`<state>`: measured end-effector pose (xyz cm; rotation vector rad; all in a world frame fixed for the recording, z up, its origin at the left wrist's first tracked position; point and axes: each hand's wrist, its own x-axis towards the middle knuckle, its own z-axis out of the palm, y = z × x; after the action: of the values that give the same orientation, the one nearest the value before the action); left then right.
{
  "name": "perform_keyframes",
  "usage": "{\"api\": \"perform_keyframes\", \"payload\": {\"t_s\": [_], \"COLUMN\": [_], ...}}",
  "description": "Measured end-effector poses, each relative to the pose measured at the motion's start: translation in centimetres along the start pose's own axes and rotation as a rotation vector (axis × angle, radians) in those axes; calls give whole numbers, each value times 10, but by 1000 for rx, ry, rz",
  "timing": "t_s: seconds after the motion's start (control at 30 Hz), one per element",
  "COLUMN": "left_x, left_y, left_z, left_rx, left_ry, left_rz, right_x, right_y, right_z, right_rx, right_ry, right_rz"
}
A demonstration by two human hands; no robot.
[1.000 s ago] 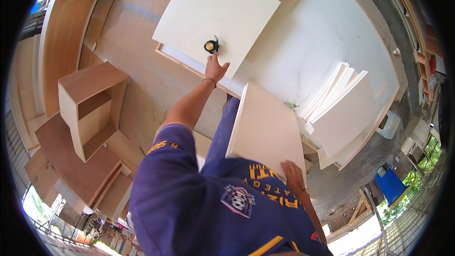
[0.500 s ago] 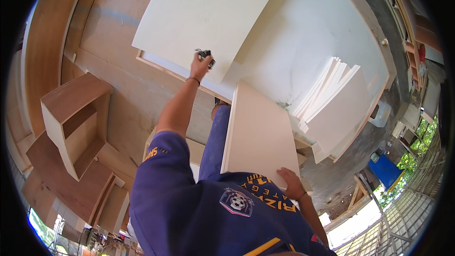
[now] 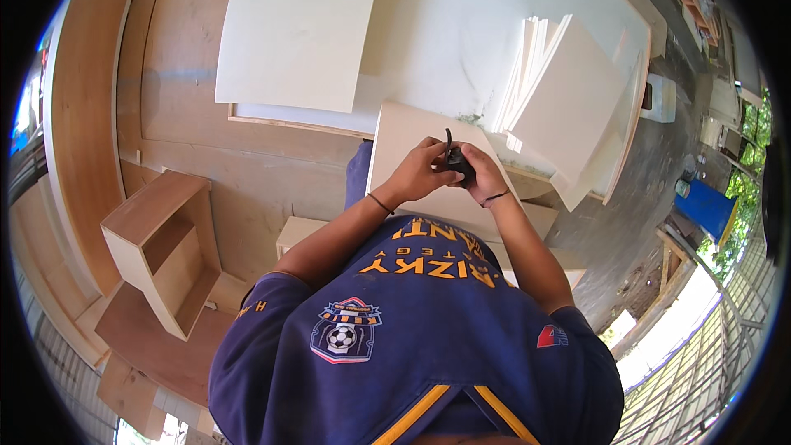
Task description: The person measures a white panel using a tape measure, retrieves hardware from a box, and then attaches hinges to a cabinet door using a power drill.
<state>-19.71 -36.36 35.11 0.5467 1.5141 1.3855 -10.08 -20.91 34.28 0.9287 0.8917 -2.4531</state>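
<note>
Both hands meet in front of my chest around a small black tape measure (image 3: 459, 166), with a dark wrist strap sticking up from it. My right hand (image 3: 486, 173) is wrapped round its far right side. My left hand (image 3: 422, 170) pinches it from the left, fingers bent; the fingertips partly cover it. Beneath the hands lies a pale flat board (image 3: 404, 133), close to my body and overlapping the near edge of the white work table (image 3: 445, 41). A larger white sheet (image 3: 292, 41) rests farther off to the left on that table.
White strips (image 3: 531, 66) and another pale panel (image 3: 577, 86) lie at the table's right. An open wooden box (image 3: 177, 247) stands at left, near a long brown board (image 3: 86, 115). A blue bin (image 3: 704, 213) and a translucent jerrycan (image 3: 659, 99) are on the right.
My left hand has drawn back from the large white sheet, bringing the tape measure to my chest. My right hand has left the near board's edge and now grips the tape measure too.
</note>
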Motion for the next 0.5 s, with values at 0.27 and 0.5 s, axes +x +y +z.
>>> {"api": "perform_keyframes", "payload": {"t_s": [0.27, 0.5], "left_x": [2, 9], "left_y": [16, 9], "left_z": [12, 9], "left_rx": [-614, -473], "left_ry": [80, -24], "left_rz": [-657, -687], "right_x": [-30, -42], "right_y": [8, 6], "right_z": [14, 32], "right_rx": [-1032, -1225], "right_ry": [599, 430], "right_rz": [-563, -571]}}
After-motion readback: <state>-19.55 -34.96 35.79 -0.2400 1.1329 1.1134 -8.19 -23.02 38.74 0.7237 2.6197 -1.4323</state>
